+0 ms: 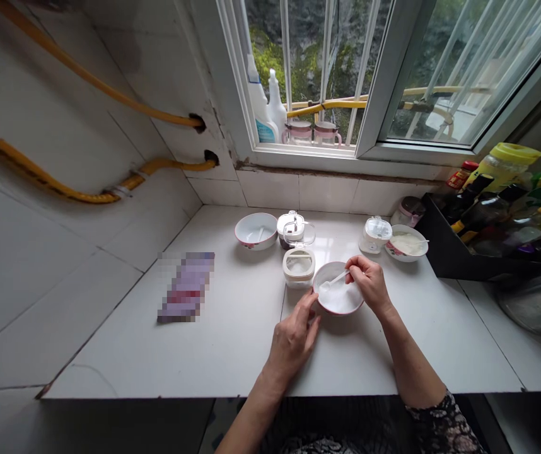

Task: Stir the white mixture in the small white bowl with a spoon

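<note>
A small white bowl with a red rim (339, 309) stands on the white counter with white granular powder inside. My right hand (369, 287) pinches the handle of a small white spoon (337, 279), its scoop down in the powder. My left hand (294, 337) is at the bowl's left side, fingertips on the rim and thumb lower down, holding it. Just behind the bowl's left side is a white-lidded seasoning jar (299, 268). Behind that stands another jar (291, 226) with a clear lid and dark contents.
A larger white bowl (251, 234) with a spoon sits at the back left. A pixelated purple packet (186, 288) lies at left. At right are a lidded jar (375, 234), a bowl of pale contents (407, 244) and a black bottle box (459, 265).
</note>
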Action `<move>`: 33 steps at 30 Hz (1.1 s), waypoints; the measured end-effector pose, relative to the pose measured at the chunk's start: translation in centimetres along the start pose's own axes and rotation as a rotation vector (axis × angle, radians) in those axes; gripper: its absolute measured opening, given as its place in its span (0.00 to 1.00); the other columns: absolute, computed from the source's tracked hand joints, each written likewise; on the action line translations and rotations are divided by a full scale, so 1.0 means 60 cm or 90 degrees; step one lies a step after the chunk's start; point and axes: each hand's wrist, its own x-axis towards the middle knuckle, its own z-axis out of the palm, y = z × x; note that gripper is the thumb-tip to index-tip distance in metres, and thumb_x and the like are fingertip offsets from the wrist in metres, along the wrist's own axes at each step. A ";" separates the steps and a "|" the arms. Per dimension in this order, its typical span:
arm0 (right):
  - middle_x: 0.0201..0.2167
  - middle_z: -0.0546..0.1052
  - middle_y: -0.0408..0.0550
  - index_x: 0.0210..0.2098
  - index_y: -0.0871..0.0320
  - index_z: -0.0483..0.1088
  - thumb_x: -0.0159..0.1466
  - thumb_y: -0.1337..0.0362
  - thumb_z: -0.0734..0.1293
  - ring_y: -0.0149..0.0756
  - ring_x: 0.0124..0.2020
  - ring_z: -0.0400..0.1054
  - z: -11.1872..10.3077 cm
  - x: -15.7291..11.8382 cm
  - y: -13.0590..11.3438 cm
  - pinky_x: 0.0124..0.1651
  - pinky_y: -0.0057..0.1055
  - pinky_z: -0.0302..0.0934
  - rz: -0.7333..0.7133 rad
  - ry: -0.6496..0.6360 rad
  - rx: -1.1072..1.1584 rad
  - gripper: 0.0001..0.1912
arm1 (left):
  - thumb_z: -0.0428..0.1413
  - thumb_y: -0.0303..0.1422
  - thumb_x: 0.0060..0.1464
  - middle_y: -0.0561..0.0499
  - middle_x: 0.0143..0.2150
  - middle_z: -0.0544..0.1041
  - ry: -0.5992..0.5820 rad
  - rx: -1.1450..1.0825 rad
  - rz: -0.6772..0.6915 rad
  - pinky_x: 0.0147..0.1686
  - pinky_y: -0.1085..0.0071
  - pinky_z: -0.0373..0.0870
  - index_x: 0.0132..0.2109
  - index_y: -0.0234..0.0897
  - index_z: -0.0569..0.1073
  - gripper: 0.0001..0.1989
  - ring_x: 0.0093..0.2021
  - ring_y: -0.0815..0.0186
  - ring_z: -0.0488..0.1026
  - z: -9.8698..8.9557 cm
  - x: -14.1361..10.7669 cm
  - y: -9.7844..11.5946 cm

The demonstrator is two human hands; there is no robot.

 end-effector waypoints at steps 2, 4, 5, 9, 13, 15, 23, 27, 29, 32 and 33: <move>0.15 0.70 0.40 0.23 0.55 0.68 0.52 0.62 0.60 0.33 0.20 0.66 -0.002 0.001 0.001 0.30 0.30 0.60 0.029 0.018 0.026 0.07 | 0.51 0.24 0.62 0.40 0.61 0.73 0.002 0.001 0.000 0.39 0.71 0.79 0.62 0.40 0.61 0.23 0.35 0.68 0.80 0.001 0.000 0.000; 0.14 0.70 0.40 0.23 0.55 0.68 0.51 0.62 0.60 0.33 0.20 0.65 -0.004 0.003 0.003 0.29 0.30 0.60 0.050 0.025 0.047 0.06 | 0.51 0.24 0.62 0.40 0.61 0.73 0.004 0.002 -0.001 0.38 0.70 0.80 0.62 0.41 0.61 0.23 0.35 0.68 0.80 0.001 0.000 0.000; 0.14 0.70 0.40 0.23 0.55 0.68 0.51 0.62 0.60 0.33 0.20 0.65 -0.004 0.004 0.004 0.29 0.30 0.60 0.056 0.026 0.054 0.06 | 0.51 0.24 0.62 0.40 0.61 0.73 0.005 0.002 -0.002 0.38 0.70 0.80 0.62 0.41 0.61 0.23 0.35 0.68 0.80 0.002 0.000 0.000; 0.14 0.70 0.40 0.22 0.55 0.68 0.50 0.62 0.61 0.33 0.20 0.65 -0.005 0.006 0.006 0.29 0.30 0.60 0.063 0.027 0.074 0.06 | 0.50 0.24 0.62 0.40 0.62 0.72 0.001 -0.005 -0.005 0.39 0.70 0.80 0.63 0.42 0.60 0.24 0.36 0.68 0.80 0.002 -0.001 -0.002; 0.13 0.70 0.40 0.22 0.56 0.68 0.50 0.62 0.61 0.33 0.19 0.65 -0.004 0.005 0.004 0.28 0.30 0.60 0.059 0.035 0.074 0.06 | 0.50 0.24 0.62 0.40 0.63 0.71 -0.009 -0.008 -0.013 0.40 0.69 0.80 0.64 0.42 0.60 0.24 0.36 0.68 0.80 0.003 -0.001 -0.002; 0.13 0.70 0.40 0.22 0.56 0.68 0.50 0.62 0.61 0.33 0.19 0.65 -0.004 0.005 0.004 0.28 0.30 0.61 0.054 0.041 0.069 0.06 | 0.50 0.24 0.62 0.40 0.63 0.71 -0.008 -0.006 -0.009 0.40 0.69 0.80 0.64 0.42 0.60 0.24 0.37 0.68 0.80 0.003 -0.001 -0.002; 0.12 0.70 0.40 0.21 0.56 0.69 0.48 0.63 0.61 0.32 0.18 0.64 -0.006 0.011 0.010 0.27 0.30 0.61 0.073 0.045 0.140 0.06 | 0.50 0.23 0.62 0.41 0.62 0.72 -0.005 -0.002 -0.008 0.41 0.70 0.80 0.63 0.41 0.60 0.24 0.37 0.68 0.80 0.002 -0.001 -0.002; 0.13 0.70 0.41 0.22 0.56 0.69 0.48 0.62 0.62 0.32 0.19 0.64 -0.009 0.012 0.011 0.28 0.30 0.62 0.099 0.040 0.176 0.05 | 0.50 0.23 0.62 0.40 0.62 0.72 -0.004 -0.001 -0.007 0.40 0.70 0.79 0.63 0.40 0.60 0.23 0.37 0.68 0.80 0.002 -0.001 -0.001; 0.13 0.70 0.41 0.23 0.56 0.69 0.49 0.62 0.63 0.32 0.19 0.64 -0.010 0.014 0.012 0.29 0.31 0.62 0.104 0.042 0.186 0.05 | 0.50 0.23 0.62 0.40 0.62 0.72 -0.003 0.001 -0.004 0.40 0.70 0.79 0.63 0.40 0.60 0.23 0.37 0.68 0.80 0.002 0.000 0.000; 0.15 0.71 0.41 0.25 0.56 0.68 0.50 0.61 0.63 0.33 0.20 0.65 -0.006 0.018 0.009 0.30 0.32 0.63 0.093 0.050 0.190 0.06 | 0.50 0.24 0.62 0.39 0.62 0.72 0.001 0.006 0.002 0.40 0.70 0.80 0.63 0.40 0.60 0.24 0.37 0.67 0.81 0.002 0.000 0.000; 0.15 0.71 0.41 0.25 0.56 0.68 0.51 0.61 0.63 0.33 0.21 0.66 -0.003 0.019 0.007 0.31 0.32 0.63 0.085 0.057 0.192 0.06 | 0.50 0.24 0.62 0.40 0.62 0.72 0.001 0.007 0.002 0.40 0.70 0.80 0.63 0.41 0.60 0.24 0.37 0.67 0.81 0.002 0.000 0.000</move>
